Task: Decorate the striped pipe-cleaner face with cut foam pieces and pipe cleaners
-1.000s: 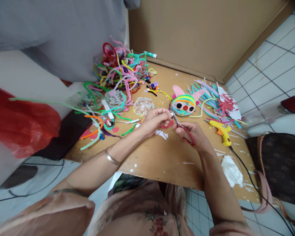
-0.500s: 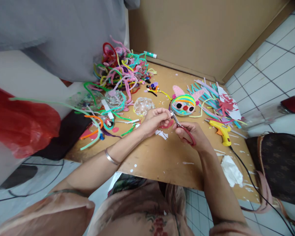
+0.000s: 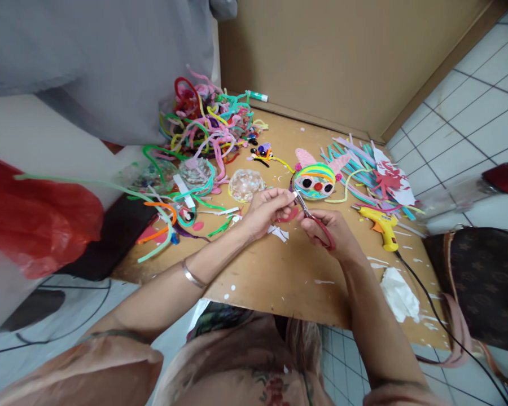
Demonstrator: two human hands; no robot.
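Observation:
My right hand (image 3: 328, 228) is closed around the red handles of a pair of scissors (image 3: 308, 213), whose metal blades point up and left. Pinched in my left hand (image 3: 271, 207) is a small white piece of paper (image 3: 295, 194), right at the blade tips. Whether the blades touch it I cannot tell. Just behind the blades sits a striped animal face (image 3: 315, 181) with pink ears, black eyes and a red nose. White paper scraps (image 3: 278, 232) lie under my hands. A clear round piece (image 3: 246, 185) rests behind my left hand.
A tangled heap of pipe cleaners (image 3: 211, 121) covers the back left. At right lie more pipe cleaners (image 3: 351, 160), a yellow glue gun (image 3: 381, 225) with its cord, and crumpled tissue (image 3: 400, 294). A brown handbag (image 3: 478, 282) stands beside the table's right edge; a red bag (image 3: 38, 220) hangs left.
Both hands keep nearly the same pose, with the paper still at the scissor tips. The view has shifted very slightly.

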